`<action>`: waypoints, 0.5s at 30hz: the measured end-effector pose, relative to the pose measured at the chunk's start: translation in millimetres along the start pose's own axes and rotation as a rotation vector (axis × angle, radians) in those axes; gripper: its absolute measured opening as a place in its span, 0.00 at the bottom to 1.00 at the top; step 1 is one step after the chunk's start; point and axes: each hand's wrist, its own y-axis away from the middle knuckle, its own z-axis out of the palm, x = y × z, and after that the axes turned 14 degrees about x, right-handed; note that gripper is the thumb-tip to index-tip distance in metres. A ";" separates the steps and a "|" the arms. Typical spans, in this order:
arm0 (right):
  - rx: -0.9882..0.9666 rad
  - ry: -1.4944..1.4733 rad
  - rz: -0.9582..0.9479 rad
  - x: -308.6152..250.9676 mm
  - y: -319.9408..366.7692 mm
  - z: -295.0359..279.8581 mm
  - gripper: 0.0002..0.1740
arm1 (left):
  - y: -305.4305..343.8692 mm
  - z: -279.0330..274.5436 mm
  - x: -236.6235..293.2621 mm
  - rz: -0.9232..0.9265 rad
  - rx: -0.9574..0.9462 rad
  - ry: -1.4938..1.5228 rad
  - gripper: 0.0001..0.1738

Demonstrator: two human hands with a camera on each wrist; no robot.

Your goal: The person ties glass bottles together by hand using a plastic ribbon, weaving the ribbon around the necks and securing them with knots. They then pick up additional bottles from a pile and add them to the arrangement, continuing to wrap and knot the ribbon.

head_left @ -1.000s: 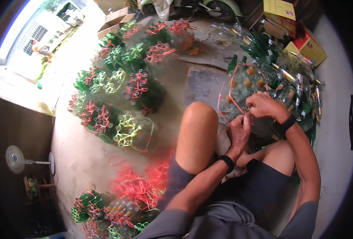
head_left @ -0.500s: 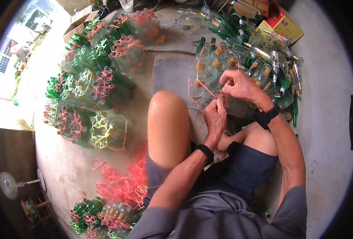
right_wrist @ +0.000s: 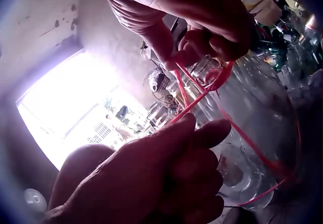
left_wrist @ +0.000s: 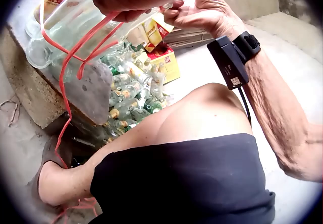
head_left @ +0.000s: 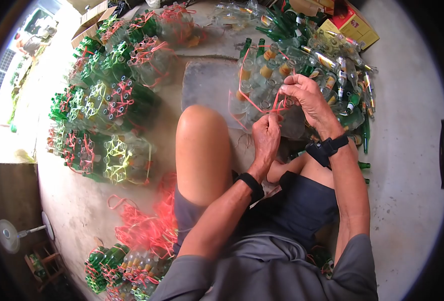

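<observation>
A group of clear glass bottles (head_left: 266, 71) stands upright on a grey slab, with red plastic twine (head_left: 250, 103) looped round it. At the near side of the group, my left hand (head_left: 266, 138) pinches the twine between thumb and curled fingers. My right hand (head_left: 308, 99), a little higher and to the right, pinches another stretch of it at the bottle mouths. Between the two hands, in the right wrist view, strands of twine (right_wrist: 194, 103) cross tautly over a bottle neck. In the left wrist view a loose twine tail (left_wrist: 64, 103) hangs down toward the foot.
Loose bottles (head_left: 332, 70) lie heaped at the right, near a yellow and red carton (head_left: 355, 30). Tied bottle bundles (head_left: 117, 100) stand in rows at the left. A tangle of red twine (head_left: 144, 220) lies beside the left leg, and a fan (head_left: 9, 236) stands at lower left.
My right hand has drawn up and away from the left, pulling a stretch of twine tight between them. The left hand keeps its pinch. The head view has shifted rightward.
</observation>
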 end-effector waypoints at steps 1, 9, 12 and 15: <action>-0.001 0.002 0.003 2.5 -2.3 -2.2 0.15 | 0.4 0.3 4.2 -0.030 -0.009 -0.008 0.21; 0.071 -0.138 -0.026 16.2 -4.0 -2.4 0.12 | -0.2 3.9 5.5 -0.092 -0.034 0.012 0.19; 0.076 -0.208 -0.068 20.3 -3.6 2.5 0.12 | 0.2 4.2 7.4 -0.103 -0.030 0.003 0.19; 0.079 -0.193 -0.116 24.2 -2.4 4.5 0.15 | 1.1 4.7 10.4 -0.102 -0.023 0.005 0.18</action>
